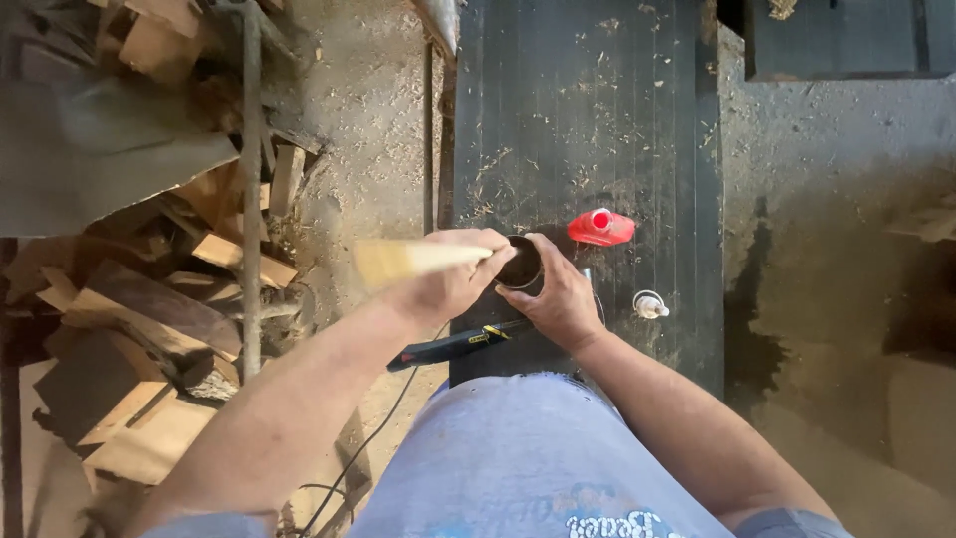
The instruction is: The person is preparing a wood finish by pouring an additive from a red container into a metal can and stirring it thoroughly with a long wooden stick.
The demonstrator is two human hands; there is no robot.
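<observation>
Both hands meet at a small dark container on a black board.

At nine o'clock lie wood scraps. The left hand, forearm angled in from seven o'clock, clenches a pale wooden stick dipping into the dark container. The right hand grasps that container at centre; a red bottle lies at two o'clock on the black board.

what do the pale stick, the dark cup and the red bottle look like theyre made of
Pale flat stick in the left hand: bare unfinished wood, judging by its matt light tan face. Small dark round cup steadied by the right hand: unclear, perhaps plastic or metal; it is too dark to tell. Red bottle lying on the black bench: glossy plastic, going by its sheen.
</observation>
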